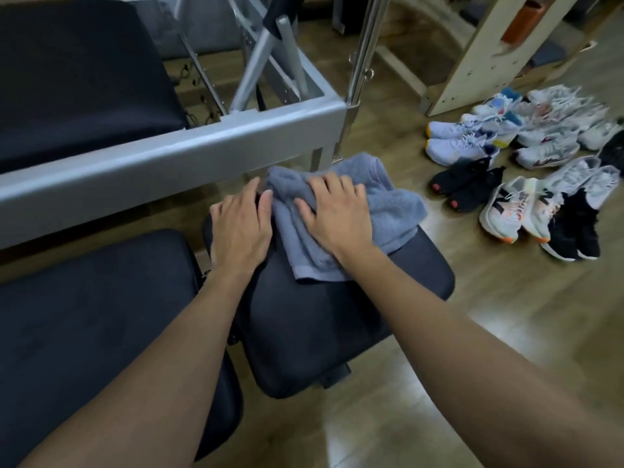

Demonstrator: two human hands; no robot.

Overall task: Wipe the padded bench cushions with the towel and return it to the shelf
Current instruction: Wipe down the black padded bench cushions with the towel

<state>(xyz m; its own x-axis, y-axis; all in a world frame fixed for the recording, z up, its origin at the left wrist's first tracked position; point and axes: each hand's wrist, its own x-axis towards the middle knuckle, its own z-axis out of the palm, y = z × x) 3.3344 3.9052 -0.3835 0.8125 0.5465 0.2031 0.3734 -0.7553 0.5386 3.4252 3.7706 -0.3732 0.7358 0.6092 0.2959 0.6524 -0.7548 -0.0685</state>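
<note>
A crumpled grey-blue towel lies on the far end of a black padded bench cushion. My right hand presses flat on top of the towel, fingers spread. My left hand rests flat on the same cushion just left of the towel, its thumb touching the towel's edge. A second black cushion lies to the left, partly under my left forearm. A larger black pad sits on the grey metal frame behind.
A grey metal frame rail with upright chrome poles runs just beyond the cushion. Several pairs of sneakers lie on the wooden floor to the right. A pale wooden rack stands at the back right.
</note>
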